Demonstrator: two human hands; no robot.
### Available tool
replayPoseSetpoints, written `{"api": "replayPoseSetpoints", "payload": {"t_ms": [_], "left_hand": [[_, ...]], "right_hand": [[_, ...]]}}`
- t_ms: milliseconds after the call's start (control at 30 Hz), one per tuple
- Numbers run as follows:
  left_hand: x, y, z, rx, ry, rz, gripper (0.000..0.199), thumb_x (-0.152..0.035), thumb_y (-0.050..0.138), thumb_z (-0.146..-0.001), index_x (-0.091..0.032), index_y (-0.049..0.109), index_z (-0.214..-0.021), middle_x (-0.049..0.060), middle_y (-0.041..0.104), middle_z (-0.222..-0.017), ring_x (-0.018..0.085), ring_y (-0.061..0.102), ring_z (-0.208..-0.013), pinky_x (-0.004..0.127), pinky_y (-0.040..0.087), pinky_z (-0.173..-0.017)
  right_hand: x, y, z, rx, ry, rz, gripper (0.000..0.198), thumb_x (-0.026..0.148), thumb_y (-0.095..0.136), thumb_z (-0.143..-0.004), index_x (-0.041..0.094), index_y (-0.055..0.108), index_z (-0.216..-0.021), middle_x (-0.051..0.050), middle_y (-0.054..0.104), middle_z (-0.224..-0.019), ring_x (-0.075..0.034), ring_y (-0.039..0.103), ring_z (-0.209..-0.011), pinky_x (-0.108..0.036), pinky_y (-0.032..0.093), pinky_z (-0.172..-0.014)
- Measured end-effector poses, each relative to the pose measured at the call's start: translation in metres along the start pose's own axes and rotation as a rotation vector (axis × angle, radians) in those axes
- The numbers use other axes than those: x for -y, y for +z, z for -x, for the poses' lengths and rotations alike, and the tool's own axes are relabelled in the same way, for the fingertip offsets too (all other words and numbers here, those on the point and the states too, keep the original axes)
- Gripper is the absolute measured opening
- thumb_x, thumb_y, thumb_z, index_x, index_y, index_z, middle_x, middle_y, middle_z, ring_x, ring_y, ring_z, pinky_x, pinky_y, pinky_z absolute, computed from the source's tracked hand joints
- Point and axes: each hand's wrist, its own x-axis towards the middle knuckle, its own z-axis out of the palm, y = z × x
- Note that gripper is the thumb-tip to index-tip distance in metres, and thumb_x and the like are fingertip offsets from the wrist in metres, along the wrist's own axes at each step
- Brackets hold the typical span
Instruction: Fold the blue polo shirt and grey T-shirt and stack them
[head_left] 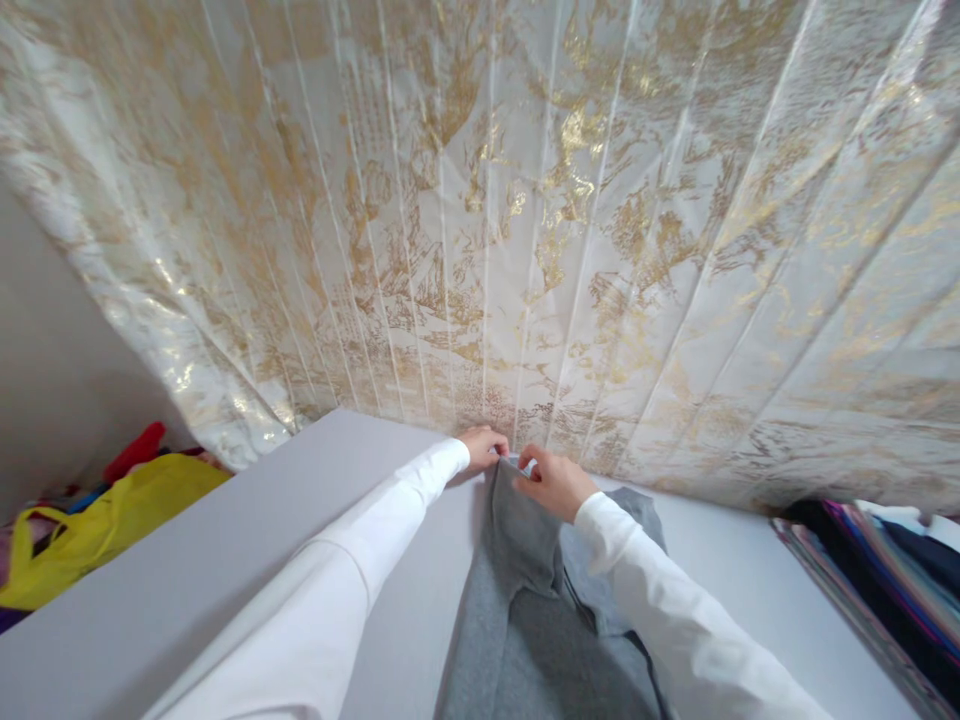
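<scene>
A grey hoodie lies on the white table, its hood end toward the back, with a lighter grey inner side and dark trim or cord showing on the right. My left hand pinches the top left corner of the hood at the table's far edge. Just right of it, my right hand has its fingers curled on the hood's upper edge, thumb below and forefinger above. The right forearm covers part of the hoodie's right side.
Behind the white table hangs a white curtain with gold print. A stack of folded clothes lies at the right. Beyond the left edge are a yellow bag and a red cloth item.
</scene>
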Motion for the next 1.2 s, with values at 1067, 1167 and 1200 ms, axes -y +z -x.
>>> {"api": "replayPoseSetpoints", "payload": {"t_ms": [1067, 1167, 1200], "left_hand": [[-0.123, 0.055, 0.083, -0.242, -0.136, 0.069, 0.044, -0.026, 0.056, -0.086, -0.013, 0.047, -0.128, 0.017, 0.040, -0.140, 0.032, 0.035, -0.130, 0.047, 0.034, -0.103], [-0.126, 0.050, 0.095, -0.240, -0.069, 0.071, 0.044, -0.024, 0.052, -0.088, -0.015, 0.043, -0.131, 0.015, 0.035, -0.145, 0.030, 0.028, -0.135, 0.047, 0.029, -0.105], [-0.129, 0.047, 0.099, -0.247, -0.039, 0.069, 0.040, -0.025, 0.051, -0.089, -0.017, 0.044, -0.128, 0.013, 0.038, -0.142, 0.028, 0.030, -0.133, 0.045, 0.030, -0.105]], "right_hand": [[-0.078, 0.013, 0.046, -0.044, 0.325, -0.148, 0.032, 0.010, 0.047, -0.077, 0.020, 0.053, -0.107, 0.003, 0.067, -0.068, -0.010, 0.058, -0.044, -0.017, 0.035, -0.037], [-0.081, 0.013, 0.051, -0.044, 0.334, -0.110, 0.028, 0.009, 0.050, -0.076, 0.019, 0.056, -0.101, 0.002, 0.068, -0.071, -0.009, 0.058, -0.045, -0.016, 0.035, -0.037], [-0.082, 0.012, 0.052, -0.043, 0.334, -0.106, 0.026, 0.010, 0.051, -0.077, 0.019, 0.057, -0.100, 0.001, 0.069, -0.074, -0.008, 0.059, -0.046, -0.016, 0.035, -0.037]]}}
